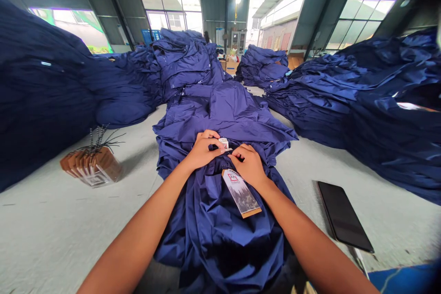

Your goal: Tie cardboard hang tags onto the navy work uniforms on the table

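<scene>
A navy blue garment (206,202) lies spread in front of me with its collar area under both hands. At the collar, my left hand (206,149) is closed, thumb and forefinger pinching a small white label (223,142). Close beside it, my right hand (247,164) pinches at the collar, seemingly on the dark string of a hang tag; its fingertips partly hide what they hold. The hang tag (242,193) shows a red logo, a forest picture and a brown lower edge. It rests on the fabric just below my right hand.
A bundle of brown hang tags (91,165) with dark strings stands on the pale table (138,220) at left. To the right lies a black phone (344,213) with a white cable. Large heaps of navy garments (44,87) rise on both sides and ahead.
</scene>
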`<state>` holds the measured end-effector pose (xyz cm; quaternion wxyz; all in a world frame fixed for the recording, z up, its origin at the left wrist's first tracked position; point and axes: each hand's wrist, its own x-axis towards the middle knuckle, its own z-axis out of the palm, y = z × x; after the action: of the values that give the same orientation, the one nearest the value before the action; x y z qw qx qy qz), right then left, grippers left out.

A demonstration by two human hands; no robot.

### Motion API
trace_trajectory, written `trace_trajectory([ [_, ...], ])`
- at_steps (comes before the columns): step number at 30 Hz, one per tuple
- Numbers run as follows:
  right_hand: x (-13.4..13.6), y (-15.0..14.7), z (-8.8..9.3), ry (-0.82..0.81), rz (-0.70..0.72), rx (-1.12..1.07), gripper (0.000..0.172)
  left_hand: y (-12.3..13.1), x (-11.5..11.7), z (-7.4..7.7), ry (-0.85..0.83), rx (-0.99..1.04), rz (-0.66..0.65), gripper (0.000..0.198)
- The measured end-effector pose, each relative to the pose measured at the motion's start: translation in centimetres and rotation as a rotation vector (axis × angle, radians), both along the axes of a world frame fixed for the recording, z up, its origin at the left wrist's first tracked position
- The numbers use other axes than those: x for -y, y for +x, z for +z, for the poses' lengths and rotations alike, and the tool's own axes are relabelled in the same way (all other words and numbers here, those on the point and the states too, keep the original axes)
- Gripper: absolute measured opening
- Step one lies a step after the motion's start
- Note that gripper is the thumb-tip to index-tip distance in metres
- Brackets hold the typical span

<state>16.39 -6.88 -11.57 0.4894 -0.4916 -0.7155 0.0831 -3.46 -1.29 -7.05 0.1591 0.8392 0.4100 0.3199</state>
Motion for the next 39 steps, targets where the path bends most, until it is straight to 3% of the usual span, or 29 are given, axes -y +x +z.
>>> trace_trajectory([
  [8,-0.5,-0.4,-0.2,0.006,-0.039,0.043,0.021,0.0,0.2,0.5,-0.027,-0.035,-0.035,0.009],
  [26,-0.6,-0.3,-0.5,0.027,-0.006,0.015,0.014,0.5,-0.1,-0.1,-0.038,0.046,-0.008,0.008],
  [31,-0.1,-0.3,0.0,0.042,0.073,-0.029,0.015,0.4,0.1,0.1,-0.022,0.04,-0.03,0.008],
  [39,0.2,2.6,0.5,-0.05,0.319,-0.354,0.013,-0.1,-0.5,0.1,-0.038,0.202,-0.061,0.008],
])
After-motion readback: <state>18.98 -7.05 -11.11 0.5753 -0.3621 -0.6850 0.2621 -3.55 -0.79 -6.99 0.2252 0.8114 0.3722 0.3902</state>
